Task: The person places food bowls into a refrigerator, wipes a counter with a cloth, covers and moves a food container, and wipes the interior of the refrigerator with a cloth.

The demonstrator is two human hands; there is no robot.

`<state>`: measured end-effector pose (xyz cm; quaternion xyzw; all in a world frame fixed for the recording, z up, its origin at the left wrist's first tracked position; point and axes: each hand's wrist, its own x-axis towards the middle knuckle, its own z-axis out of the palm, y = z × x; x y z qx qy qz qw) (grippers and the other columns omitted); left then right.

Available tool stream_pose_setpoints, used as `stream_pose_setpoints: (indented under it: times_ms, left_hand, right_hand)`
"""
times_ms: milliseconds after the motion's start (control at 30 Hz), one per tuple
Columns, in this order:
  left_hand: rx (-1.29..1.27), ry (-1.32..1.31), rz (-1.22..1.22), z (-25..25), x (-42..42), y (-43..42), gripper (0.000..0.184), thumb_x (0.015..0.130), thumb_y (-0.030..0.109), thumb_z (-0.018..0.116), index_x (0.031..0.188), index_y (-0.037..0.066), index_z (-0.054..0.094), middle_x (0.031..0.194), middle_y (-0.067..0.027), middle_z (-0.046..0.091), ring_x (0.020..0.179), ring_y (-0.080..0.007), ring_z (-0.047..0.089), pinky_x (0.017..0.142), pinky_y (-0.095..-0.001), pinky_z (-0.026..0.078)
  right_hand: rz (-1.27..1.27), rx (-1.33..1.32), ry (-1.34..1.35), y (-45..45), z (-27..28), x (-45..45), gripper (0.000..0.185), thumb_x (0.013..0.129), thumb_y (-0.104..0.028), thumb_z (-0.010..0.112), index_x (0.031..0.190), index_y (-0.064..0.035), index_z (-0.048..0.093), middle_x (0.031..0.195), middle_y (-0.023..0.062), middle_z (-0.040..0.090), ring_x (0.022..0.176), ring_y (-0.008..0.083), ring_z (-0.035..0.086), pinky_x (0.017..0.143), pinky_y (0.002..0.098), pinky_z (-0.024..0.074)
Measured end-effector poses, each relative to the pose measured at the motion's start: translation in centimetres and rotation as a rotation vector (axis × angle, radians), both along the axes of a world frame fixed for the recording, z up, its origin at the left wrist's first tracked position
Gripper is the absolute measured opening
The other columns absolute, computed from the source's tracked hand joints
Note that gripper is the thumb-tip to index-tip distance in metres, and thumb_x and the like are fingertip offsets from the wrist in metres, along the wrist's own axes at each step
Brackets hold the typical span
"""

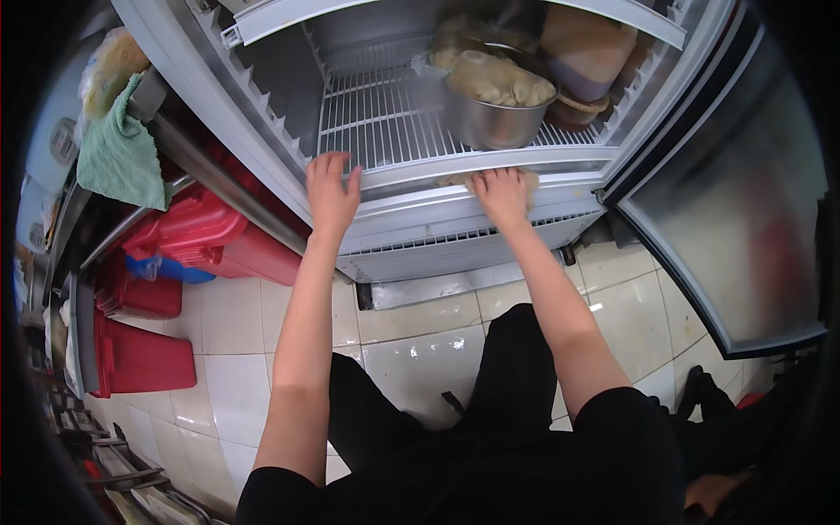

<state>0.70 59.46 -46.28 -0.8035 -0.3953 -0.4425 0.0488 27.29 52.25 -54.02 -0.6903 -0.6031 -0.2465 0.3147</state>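
My left hand (332, 194) is at the front left edge of an open fridge (420, 206), its fingers apart and nothing in them. On the fridge's bottom ledge, my right hand (502, 198) presses on a beige cloth (531, 184), fingers together. The cloth lies partly hidden beneath that hand. Above it, on the white wire shelf (376, 122), stands a metal pot (495, 127) heaped with pale food (499, 79). A brown-and-white container (584, 48) rests on a bowl (577, 112) to the pot's right.
The glass door (735, 201) stands open at the right. Red bins (144, 357) and a green cloth (122, 149) on a rail are at the left. Another person's dark-clad leg (713, 394) is at the lower right. Pale tiles (420, 367) cover the floor.
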Motion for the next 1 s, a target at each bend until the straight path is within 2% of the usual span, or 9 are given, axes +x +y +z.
stream_pose_setpoints:
  times_ms: [33,100,167,200,300,367,567,767,1000]
  left_hand:
    - [0.004,-0.004,-0.002,-0.6,0.3,0.7,0.021,0.073,0.014,0.059,0.092,0.006,0.055,0.096,-0.0092,0.053,0.091,-0.028,0.046,0.08,-0.0368,0.036]
    - [-0.116,-0.025,-0.008,-2.0,0.8,1.8,0.02,0.077,0.021,0.056,0.089,0.006,0.058,0.094,-0.0083,0.055,0.092,-0.0268,0.047,0.08,-0.0368,0.036]
    - [-0.158,-0.044,-0.006,-2.2,0.9,1.7,0.02,0.079,0.022,0.053,0.088,0.005,0.058,0.094,-0.0075,0.056,0.091,-0.0267,0.048,0.08,-0.0363,0.036]
    - [-0.202,-0.059,-0.003,-2.4,1.0,1.5,0.022,0.081,0.024,0.05,0.088,0.004,0.059,0.093,-0.0068,0.057,0.089,-0.0265,0.049,0.08,-0.0358,0.036]
    - [-0.157,-0.011,0.033,-2.9,1.6,1.9,0.023,0.083,0.023,0.048,0.088,0.004,0.06,0.097,-0.0058,0.057,0.089,-0.0262,0.05,0.079,-0.0356,0.036]
    - [-0.189,-0.003,0.033,-3.0,1.8,2.1,0.024,0.082,0.025,0.049,0.088,0.006,0.061,0.101,-0.005,0.057,0.092,-0.0251,0.05,0.079,-0.0361,0.036]
    - [-0.195,0.0,0.027,-2.9,2.5,2.1,0.026,0.085,0.026,0.044,0.092,0.005,0.06,0.098,-0.0068,0.059,0.089,-0.0259,0.05,0.078,-0.0358,0.037]
    - [-0.22,0.029,0.075,-2.5,3.1,2.3,0.029,0.087,0.028,0.041,0.093,0.006,0.059,0.099,-0.0061,0.058,0.089,-0.0258,0.049,0.079,-0.0356,0.036]
    - [-0.197,0.04,0.079,-2.8,2.4,1.9,0.03,0.086,0.029,0.041,0.094,0.006,0.059,0.098,-0.0068,0.059,0.088,-0.0265,0.049,0.079,-0.0364,0.036]
  right_hand:
    - [-0.002,0.004,-0.004,0.6,-0.4,-0.4,0.025,0.079,-0.029,0.048,0.081,-0.0076,0.061,0.088,0.0117,0.059,0.086,0.0274,0.054,0.076,0.0424,0.0397]
    - [0.045,-0.377,-0.038,2.1,-0.4,-3.4,0.022,0.077,-0.022,0.047,0.081,-0.0068,0.062,0.08,0.0131,0.061,0.076,0.0276,0.058,0.071,0.0406,0.0449]
    - [0.31,-0.534,0.079,3.5,0.7,-7.8,0.02,0.075,-0.017,0.047,0.081,-0.0055,0.062,0.077,0.0135,0.061,0.071,0.0278,0.06,0.066,0.0389,0.0478]
    - [0.439,-0.646,0.087,5.1,1.0,-9.8,0.024,0.078,-0.022,0.046,0.084,-0.005,0.061,0.084,0.014,0.061,0.082,0.0288,0.059,0.073,0.0397,0.0459]
    - [0.621,-0.501,0.195,8.2,1.3,-12.0,0.03,0.08,-0.029,0.041,0.085,-0.007,0.061,0.094,0.0144,0.059,0.087,0.029,0.057,0.077,0.0419,0.0438]
    - [0.607,-0.52,0.037,9.3,4.0,-10.5,0.032,0.081,-0.033,0.04,0.092,-0.0115,0.061,0.1,0.0134,0.058,0.093,0.0297,0.055,0.082,0.0426,0.0417]
    - [0.394,-0.417,-0.038,12.1,-5.7,5.4,0.04,0.081,-0.033,0.04,0.119,-0.0189,0.046,0.125,0.0108,0.042,0.116,0.0277,0.038,0.095,0.0425,0.0301]
    - [0.014,-0.445,-0.147,8.0,-0.9,16.2,0.038,0.081,-0.031,0.041,0.116,-0.018,0.048,0.122,0.01,0.044,0.114,0.0269,0.04,0.095,0.0421,0.031]
    - [-0.256,-0.424,-0.237,4.5,1.7,20.4,0.036,0.08,-0.03,0.043,0.114,-0.017,0.05,0.119,0.009,0.047,0.112,0.026,0.042,0.094,0.0416,0.0321]
